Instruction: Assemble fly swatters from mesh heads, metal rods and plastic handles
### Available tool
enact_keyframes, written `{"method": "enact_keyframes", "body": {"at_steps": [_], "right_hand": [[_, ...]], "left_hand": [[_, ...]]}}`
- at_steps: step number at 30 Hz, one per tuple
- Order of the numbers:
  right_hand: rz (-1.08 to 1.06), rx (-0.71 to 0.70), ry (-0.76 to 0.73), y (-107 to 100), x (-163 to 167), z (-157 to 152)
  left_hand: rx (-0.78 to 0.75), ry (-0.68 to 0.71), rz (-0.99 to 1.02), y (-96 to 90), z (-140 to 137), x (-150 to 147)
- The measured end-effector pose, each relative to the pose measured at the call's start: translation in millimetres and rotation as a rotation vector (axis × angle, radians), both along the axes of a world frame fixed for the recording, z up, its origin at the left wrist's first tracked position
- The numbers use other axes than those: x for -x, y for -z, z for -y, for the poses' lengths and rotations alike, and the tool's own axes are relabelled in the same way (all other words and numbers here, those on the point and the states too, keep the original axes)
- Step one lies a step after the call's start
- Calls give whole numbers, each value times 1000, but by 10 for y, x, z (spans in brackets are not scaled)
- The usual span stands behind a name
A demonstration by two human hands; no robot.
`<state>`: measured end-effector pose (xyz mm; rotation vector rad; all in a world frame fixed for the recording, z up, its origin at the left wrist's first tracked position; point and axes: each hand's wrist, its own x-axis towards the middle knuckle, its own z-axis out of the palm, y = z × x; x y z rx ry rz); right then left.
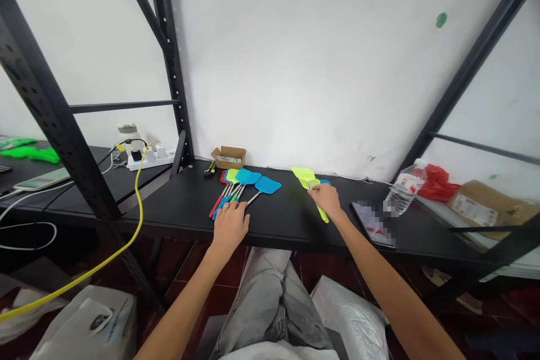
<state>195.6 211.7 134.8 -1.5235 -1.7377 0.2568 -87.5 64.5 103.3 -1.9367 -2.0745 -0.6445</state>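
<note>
Several fly swatters lie fanned out on the left part of the black table, among them a red one (223,176), a yellow-green one (232,175) and blue ones. My left hand (230,224) is closed over the handle end of the rightmost blue fly swatter (268,185), its fingertips partly hidden and close to the other handles. My right hand (326,198) grips a yellow-green fly swatter (302,173) by its shaft; its handle end shows below the hand. Part of another blue head (324,181) shows behind my right hand.
A small open cardboard box (229,157) and a black-and-yellow item (210,169) stand at the back left. On the right are a phone (371,224), a water bottle (405,187) and a brown package (491,202). A yellow cable (137,208) hangs at left beside the black shelf post (59,90).
</note>
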Motion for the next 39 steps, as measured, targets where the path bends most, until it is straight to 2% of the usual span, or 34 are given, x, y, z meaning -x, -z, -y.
{"method": "enact_keyframes", "body": {"at_steps": [5, 11, 18, 21, 23, 25, 28, 31, 35, 39], "right_hand": [[-14, 7, 18, 155, 70, -101], [96, 66, 53, 274, 236, -78], [310, 152, 78, 241, 258, 9], [331, 125, 89, 195, 264, 118], [234, 75, 48, 165, 312, 221], [-17, 95, -81, 134, 404, 331], [-608, 327, -330, 84, 581, 462], [-1055, 442, -411, 37, 712, 522], [-1269, 415, -408, 28, 761, 580], [-1242, 405, -545, 92, 819, 748]], "left_hand": [[31, -4, -31, -11, 22, -34], [41, 30, -42, 9, 37, -90], [13, 88, -55, 73, 22, -167], [-18, 126, -39, 44, 33, -227], [-52, 163, -20, 1, 62, -287], [-84, 210, 5, -53, 109, -365], [-121, 287, 45, -126, 197, -492], [-127, 368, 95, -154, 263, -583], [-73, 450, 301, -115, 264, -614], [-23, 482, 521, -77, 219, -630]]}}
